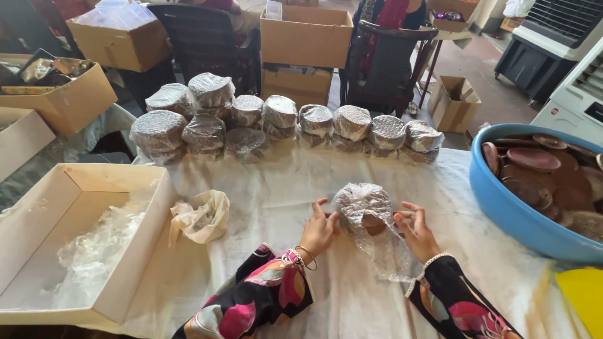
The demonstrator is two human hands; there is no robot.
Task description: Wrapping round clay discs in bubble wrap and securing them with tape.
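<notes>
A round brown object sits half wrapped in clear bubble wrap (pixel 367 216) on the white-covered table (pixel 276 194). My left hand (pixel 319 231) presses the wrap against the object's left side. My right hand (pixel 414 231) holds the wrap at its right side, fingers spread over the loose sheet trailing toward me. Behind, along the table's far edge, stands a row of several finished bubble-wrapped round bundles (pixel 279 119), some stacked two high at the left.
A blue tub (pixel 509 210) of brown round dishes stands at the right. An open cardboard box (pixel 69 207) with plastic sheeting sits at the left, a crumpled bag (pixel 202 216) beside it. Cardboard boxes and dark chairs lie beyond the table. A yellow object (pixel 584 295) is at bottom right.
</notes>
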